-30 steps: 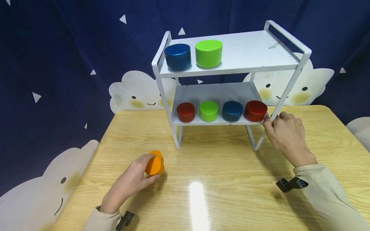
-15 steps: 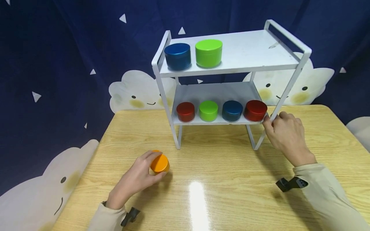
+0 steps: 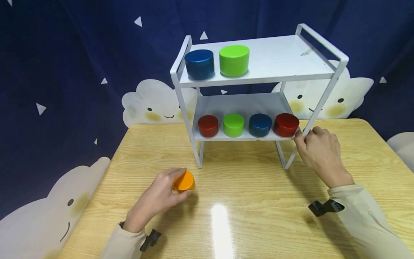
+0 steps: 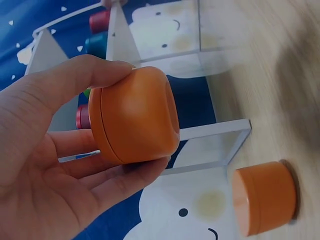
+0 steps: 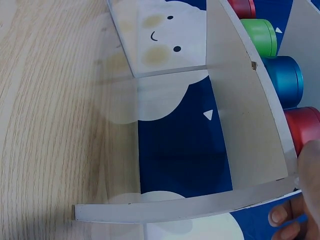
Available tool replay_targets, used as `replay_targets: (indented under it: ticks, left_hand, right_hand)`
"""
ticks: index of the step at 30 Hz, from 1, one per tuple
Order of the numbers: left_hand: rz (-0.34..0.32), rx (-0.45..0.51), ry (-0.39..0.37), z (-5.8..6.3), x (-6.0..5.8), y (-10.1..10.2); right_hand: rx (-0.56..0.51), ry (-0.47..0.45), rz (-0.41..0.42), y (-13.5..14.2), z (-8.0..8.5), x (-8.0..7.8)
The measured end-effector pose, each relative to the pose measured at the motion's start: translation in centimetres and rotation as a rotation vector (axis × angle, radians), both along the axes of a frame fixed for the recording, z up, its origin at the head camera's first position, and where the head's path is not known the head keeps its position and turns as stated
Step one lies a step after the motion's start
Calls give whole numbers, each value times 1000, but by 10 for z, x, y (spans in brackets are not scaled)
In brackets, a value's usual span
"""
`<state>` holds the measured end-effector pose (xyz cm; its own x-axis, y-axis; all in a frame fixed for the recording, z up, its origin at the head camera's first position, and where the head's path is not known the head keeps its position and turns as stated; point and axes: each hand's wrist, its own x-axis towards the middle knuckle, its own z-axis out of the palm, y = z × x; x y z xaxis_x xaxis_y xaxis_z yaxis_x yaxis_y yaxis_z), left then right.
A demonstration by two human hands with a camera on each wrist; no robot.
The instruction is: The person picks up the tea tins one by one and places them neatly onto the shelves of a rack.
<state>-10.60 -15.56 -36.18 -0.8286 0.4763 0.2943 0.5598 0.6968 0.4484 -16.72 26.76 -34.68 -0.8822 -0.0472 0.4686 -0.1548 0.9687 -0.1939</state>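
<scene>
My left hand (image 3: pixel 161 189) grips a round orange tin (image 3: pixel 185 181) between thumb and fingers, left of the rack and near its front left leg. In the left wrist view, a second orange tin (image 4: pixel 265 197) stands on the table beyond the held one; the hand mostly hides it in the head view. With my right hand (image 3: pixel 320 151) I hold the front right post of the white two-tier rack (image 3: pixel 275 57), thumb by the lower shelf's corner. Beside that thumb sits a red tin (image 3: pixel 286 125).
On the top shelf stand a blue tin (image 3: pixel 199 64) and a green tin (image 3: pixel 234 61), both at the left. The lower shelf also carries a red tin (image 3: pixel 208 126), a green tin (image 3: pixel 233 125) and a blue tin (image 3: pixel 260 125). A dark blue curtain (image 3: pixel 81 43) hangs behind the wooden table (image 3: pixel 252 201).
My left hand has moved right with the held orange tin, away from the other orange tin and closer to the rack. The right hand keeps its grip on the post.
</scene>
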Motion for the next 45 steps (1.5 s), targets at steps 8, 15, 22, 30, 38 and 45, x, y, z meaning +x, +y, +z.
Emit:
replay_targets:
  ticks: [8,15,22,30,38,45]
  left_hand:
    - [-39,-30,32,6,-2,7]
    - [-56,-24,36,13,-5,14]
    - [-67,-5,50,31,-6,29]
    - [-112,20,101,49,-3,46]
    - [-196,-48,205,84,-13,67]
    - [-278,-38,267,109,-23,89]
  right_hand:
    - [-1,-2,0,-1,1,1]
    - [-18,-13,-5,-1,1,1]
    - [-35,-13,-10,-1,0,2]
    - [-30,10,3,-2,-1,0]
    - [-34,20,7,-2,-2,0]
    - [-30,37,10,-4,-2,0]
